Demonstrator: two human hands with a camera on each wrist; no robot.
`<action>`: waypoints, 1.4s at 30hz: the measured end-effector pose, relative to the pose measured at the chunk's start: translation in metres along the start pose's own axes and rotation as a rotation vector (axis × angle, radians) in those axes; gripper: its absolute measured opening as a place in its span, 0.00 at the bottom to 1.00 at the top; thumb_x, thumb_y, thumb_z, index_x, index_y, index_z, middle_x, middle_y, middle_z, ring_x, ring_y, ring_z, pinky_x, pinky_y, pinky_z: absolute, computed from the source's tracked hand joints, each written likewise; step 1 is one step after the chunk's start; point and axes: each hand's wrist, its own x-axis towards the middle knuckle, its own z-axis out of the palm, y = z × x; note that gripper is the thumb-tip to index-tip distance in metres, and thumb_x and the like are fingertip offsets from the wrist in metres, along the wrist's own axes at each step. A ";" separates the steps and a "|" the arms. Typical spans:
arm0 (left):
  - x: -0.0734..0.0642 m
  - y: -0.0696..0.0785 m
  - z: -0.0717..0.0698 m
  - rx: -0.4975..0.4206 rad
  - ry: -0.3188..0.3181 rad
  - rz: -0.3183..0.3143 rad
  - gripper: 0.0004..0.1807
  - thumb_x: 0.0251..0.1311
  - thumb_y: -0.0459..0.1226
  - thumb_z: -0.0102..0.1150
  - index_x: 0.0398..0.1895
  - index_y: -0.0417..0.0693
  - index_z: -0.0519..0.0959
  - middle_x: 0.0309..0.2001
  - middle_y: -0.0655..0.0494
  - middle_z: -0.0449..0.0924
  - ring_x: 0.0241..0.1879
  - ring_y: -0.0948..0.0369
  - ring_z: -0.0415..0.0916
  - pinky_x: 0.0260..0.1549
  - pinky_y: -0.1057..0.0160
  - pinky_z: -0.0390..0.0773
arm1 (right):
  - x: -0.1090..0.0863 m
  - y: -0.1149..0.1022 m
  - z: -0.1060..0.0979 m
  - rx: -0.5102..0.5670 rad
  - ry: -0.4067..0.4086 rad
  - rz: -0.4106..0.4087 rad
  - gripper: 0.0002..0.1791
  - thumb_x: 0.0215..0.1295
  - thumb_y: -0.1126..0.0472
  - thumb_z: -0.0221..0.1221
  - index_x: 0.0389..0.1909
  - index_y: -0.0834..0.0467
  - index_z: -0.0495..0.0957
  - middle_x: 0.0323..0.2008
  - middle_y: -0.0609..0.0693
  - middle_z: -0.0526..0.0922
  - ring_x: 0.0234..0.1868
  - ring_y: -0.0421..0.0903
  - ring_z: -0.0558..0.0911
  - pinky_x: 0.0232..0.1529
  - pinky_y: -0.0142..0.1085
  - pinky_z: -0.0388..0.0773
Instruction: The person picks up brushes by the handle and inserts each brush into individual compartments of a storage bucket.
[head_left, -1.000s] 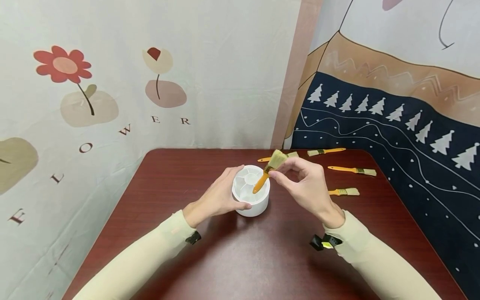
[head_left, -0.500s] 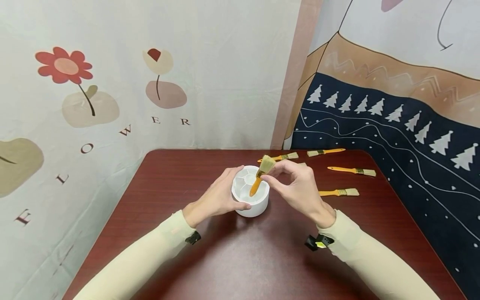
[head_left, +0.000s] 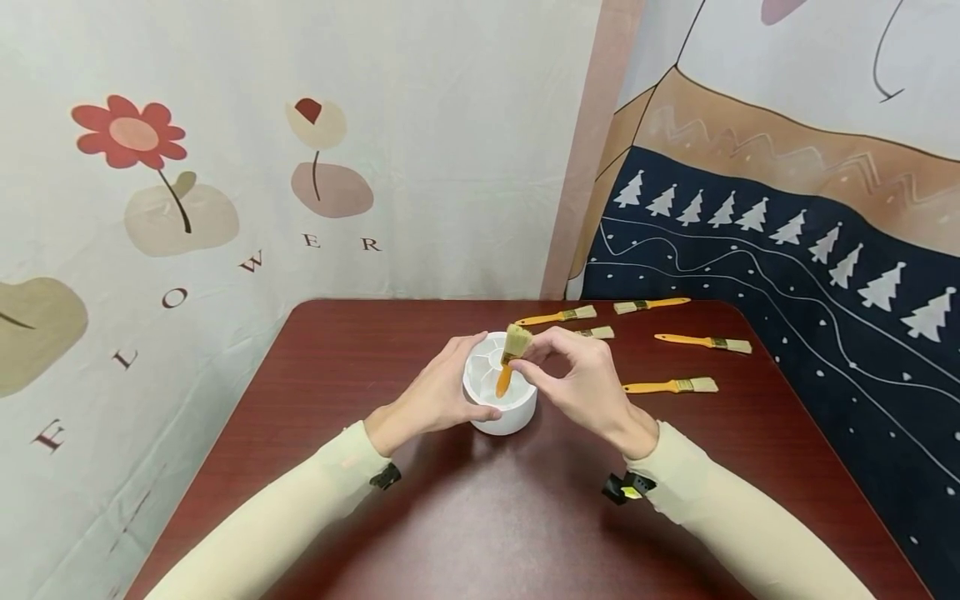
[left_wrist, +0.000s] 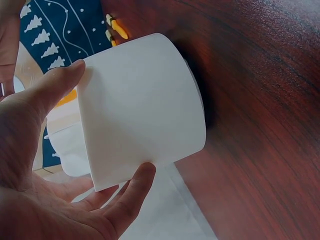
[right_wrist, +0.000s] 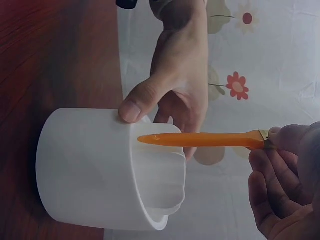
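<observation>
A white round holder with several inner compartments stands on the table. My left hand grips its left side, thumb near the front rim and fingers round the back; the left wrist view shows the holder's smooth wall between thumb and fingers. Over the opening, my right hand pinches a paintbrush at its metal band, bristles up. In the right wrist view the tip of the orange handle is at the rim, pointing into a front compartment. How deep it reaches is hard to tell.
Several more paintbrushes lie on the dark red table: one brush behind the holder, another at the back edge, others to the right. One brush is partly hidden by my right hand. Printed curtains hang behind.
My right hand has moved left and slightly down, bringing the paintbrush over the holder and more upright. The left hand and the holder have stayed in place.
</observation>
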 end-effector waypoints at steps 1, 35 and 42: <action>0.000 0.000 0.000 0.000 0.002 0.002 0.68 0.53 0.48 0.94 0.93 0.41 0.61 0.84 0.40 0.72 0.80 0.44 0.77 0.80 0.40 0.80 | 0.000 0.000 0.001 -0.006 -0.002 -0.004 0.16 0.62 0.72 0.84 0.46 0.56 0.92 0.41 0.48 0.97 0.38 0.43 0.94 0.46 0.26 0.90; 0.001 -0.007 0.001 0.021 0.026 0.048 0.67 0.52 0.48 0.94 0.91 0.40 0.64 0.81 0.38 0.76 0.77 0.43 0.79 0.77 0.38 0.82 | -0.012 0.012 0.034 -0.138 -0.190 -0.076 0.14 0.66 0.72 0.82 0.50 0.60 0.93 0.43 0.52 0.96 0.41 0.44 0.94 0.44 0.39 0.95; 0.001 -0.007 0.000 0.010 0.041 0.061 0.66 0.51 0.47 0.95 0.91 0.40 0.65 0.81 0.39 0.77 0.78 0.43 0.79 0.79 0.38 0.80 | -0.012 0.015 0.041 -0.161 -0.182 -0.149 0.14 0.62 0.69 0.85 0.47 0.57 0.94 0.40 0.48 0.96 0.37 0.42 0.90 0.43 0.34 0.91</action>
